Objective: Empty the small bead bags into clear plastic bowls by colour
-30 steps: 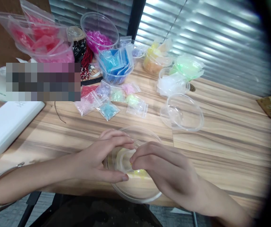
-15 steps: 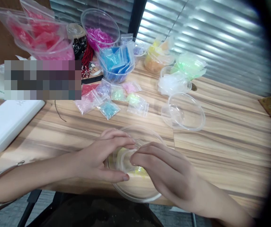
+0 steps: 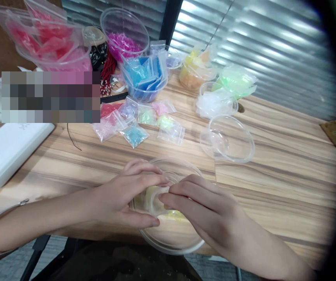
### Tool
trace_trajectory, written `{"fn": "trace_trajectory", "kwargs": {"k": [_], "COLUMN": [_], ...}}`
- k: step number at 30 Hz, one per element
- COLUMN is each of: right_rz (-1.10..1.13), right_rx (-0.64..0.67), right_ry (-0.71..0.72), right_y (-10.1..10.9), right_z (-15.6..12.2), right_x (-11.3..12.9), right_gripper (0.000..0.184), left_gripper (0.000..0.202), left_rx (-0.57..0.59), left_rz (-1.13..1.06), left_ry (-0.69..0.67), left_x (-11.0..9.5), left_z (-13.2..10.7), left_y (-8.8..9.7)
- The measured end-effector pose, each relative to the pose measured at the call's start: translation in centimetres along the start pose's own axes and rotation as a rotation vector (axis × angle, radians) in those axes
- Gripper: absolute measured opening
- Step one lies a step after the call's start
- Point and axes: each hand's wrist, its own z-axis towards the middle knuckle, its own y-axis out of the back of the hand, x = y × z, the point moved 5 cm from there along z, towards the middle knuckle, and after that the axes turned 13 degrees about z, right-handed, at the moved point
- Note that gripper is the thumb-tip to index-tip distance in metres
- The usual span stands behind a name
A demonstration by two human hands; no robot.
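A large clear plastic bowl [image 3: 182,248] stands at the table's front edge, with small yellow bits [image 3: 174,214] in it. Inside it is a smaller clear piece with a pale round rim [image 3: 153,203]; whether it is a cup or a bag is unclear. My left hand [image 3: 133,195] curves over the bowl's left side, thumb and fingers wide apart around that clear piece; I cannot tell if they touch it. My right hand [image 3: 206,207] reaches in from the right, fingertips pinched together at the clear piece. Whatever lies in the pinch is hidden.
Several small zip bags of coloured bits [image 3: 134,134] lie beyond the bowl. Behind them stand tubs with blue bags [image 3: 144,74], magenta strips [image 3: 124,45] and pink bags [image 3: 53,47]. A clear tub [image 3: 232,156] lies at right; a white device [image 3: 15,152] sits at left.
My right hand's fingertips have shifted slightly left and its fingers have straightened a little. My left hand keeps nearly the same pose over the bowl.
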Motion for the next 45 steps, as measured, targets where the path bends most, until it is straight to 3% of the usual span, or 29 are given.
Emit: {"fn": "trace_trajectory", "kwargs": {"k": [11, 18, 22, 30, 36, 45], "right_rz": [-0.181, -0.179, -0.223, -0.094, -0.007, -0.033], "right_rx": [-0.086, -0.146, -0.112, -0.081, -0.106, -0.12], "right_ry": [0.12, 0.073, 0.135, 0.151, 0.056, 0.141], "right_y": [-0.02, 0.02, -0.04, 0.22, 0.24, 0.14], "right_z": [0.57, 0.83, 0.56, 0.43, 0.13, 0.31], "right_x": [0.54, 0.63, 0.77, 0.53, -0.04, 0.13], "right_gripper": [0.027, 0.027, 0.026, 0.025, 0.029, 0.035], "left_gripper": [0.071, 0.074, 0.069, 0.067, 0.063, 0.066], "left_rx": [-0.012, -0.015, -0.002, -0.029, -0.029, -0.019], "left_rz": [0.028, 0.006, -0.003, 0.02, 0.008, 0.005], "left_ry": [-0.007, -0.013, 0.011, 0.003, -0.007, -0.001], "left_x": [0.07, 0.17, 0.22, 0.0, -0.03, 0.14], "left_z": [0.02, 0.18, 0.15, 0.26, 0.38, 0.25], "left_y": [0.0, 0.0, -0.02, 0.13, 0.08, -0.04]}}
